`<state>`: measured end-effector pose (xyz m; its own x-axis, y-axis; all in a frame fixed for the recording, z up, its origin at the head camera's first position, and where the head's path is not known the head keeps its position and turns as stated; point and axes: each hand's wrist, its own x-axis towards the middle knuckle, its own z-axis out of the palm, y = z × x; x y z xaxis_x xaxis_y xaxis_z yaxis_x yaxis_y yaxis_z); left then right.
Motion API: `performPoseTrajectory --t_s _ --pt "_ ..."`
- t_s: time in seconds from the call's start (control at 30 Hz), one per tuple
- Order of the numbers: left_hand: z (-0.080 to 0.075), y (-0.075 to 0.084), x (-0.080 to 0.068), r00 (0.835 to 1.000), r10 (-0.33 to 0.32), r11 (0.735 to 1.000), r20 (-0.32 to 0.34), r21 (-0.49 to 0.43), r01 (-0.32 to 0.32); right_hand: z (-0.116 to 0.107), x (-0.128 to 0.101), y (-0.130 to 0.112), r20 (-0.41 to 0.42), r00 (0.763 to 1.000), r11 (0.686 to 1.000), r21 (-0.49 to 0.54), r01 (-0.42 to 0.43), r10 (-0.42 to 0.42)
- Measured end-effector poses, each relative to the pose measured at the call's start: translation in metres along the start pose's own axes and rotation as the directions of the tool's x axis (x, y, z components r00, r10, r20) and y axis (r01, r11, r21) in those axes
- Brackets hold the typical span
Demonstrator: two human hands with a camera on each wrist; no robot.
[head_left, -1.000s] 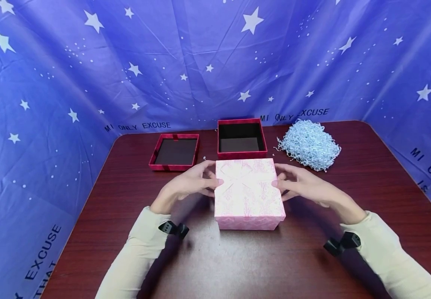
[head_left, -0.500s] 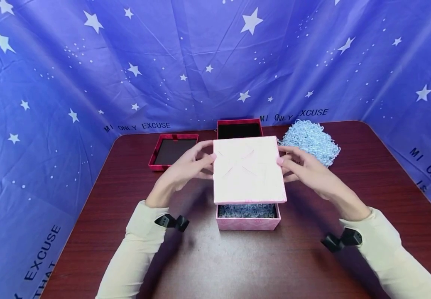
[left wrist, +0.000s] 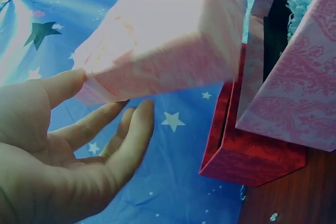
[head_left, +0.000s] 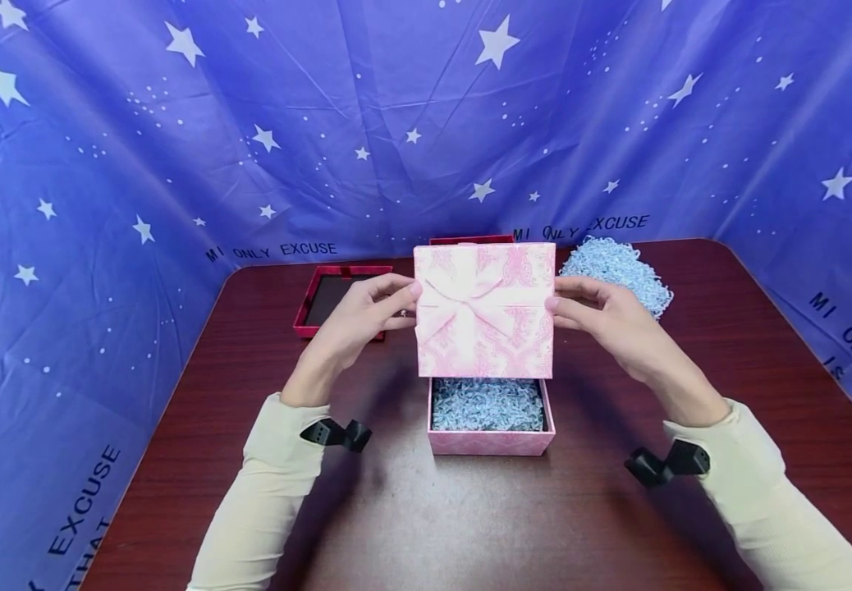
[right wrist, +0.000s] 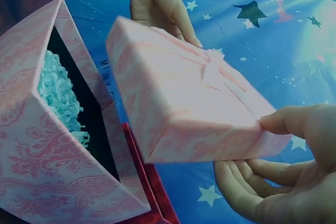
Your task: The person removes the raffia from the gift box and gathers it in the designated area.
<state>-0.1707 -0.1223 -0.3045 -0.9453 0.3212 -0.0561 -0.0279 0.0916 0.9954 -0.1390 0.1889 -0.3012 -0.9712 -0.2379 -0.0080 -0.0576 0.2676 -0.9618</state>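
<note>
A pink patterned box lid (head_left: 485, 328) with a ribbon bow is held up, tilted, above and behind its box. My left hand (head_left: 355, 320) pinches the lid's left edge, thumb on top and fingers beneath. On the opposite edge my right hand (head_left: 611, 328) grips it the same way, as the right wrist view shows with its thumb near the ribbon. Below, the pink box base (head_left: 492, 444) stands on the table with its top uncovered. Light blue shredded paper (head_left: 488, 405) fills it. The lid overlaps the back part of the base in the head view.
Behind the lid stands a red box (head_left: 470, 240), mostly hidden. A shallow red lid (head_left: 309, 308) lies upturned at the back left, partly behind my left hand. A heap of light blue shredded paper (head_left: 614, 267) sits at the back right. A starry blue cloth (head_left: 396, 98) hangs around the table.
Both hands have lifted the pink lid off its box and carried it up and away from me, tilting it. The shredded paper inside has come into view, while the lid now covers most of the red box.
</note>
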Motion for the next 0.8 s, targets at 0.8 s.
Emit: performPoseTrajectory --t_s 0.8 --pt "-0.017 -0.002 -0.003 0.987 0.145 0.98 0.065 -0.15 -0.134 0.018 0.005 0.007 -0.118 0.946 0.947 0.076 0.313 -0.304"
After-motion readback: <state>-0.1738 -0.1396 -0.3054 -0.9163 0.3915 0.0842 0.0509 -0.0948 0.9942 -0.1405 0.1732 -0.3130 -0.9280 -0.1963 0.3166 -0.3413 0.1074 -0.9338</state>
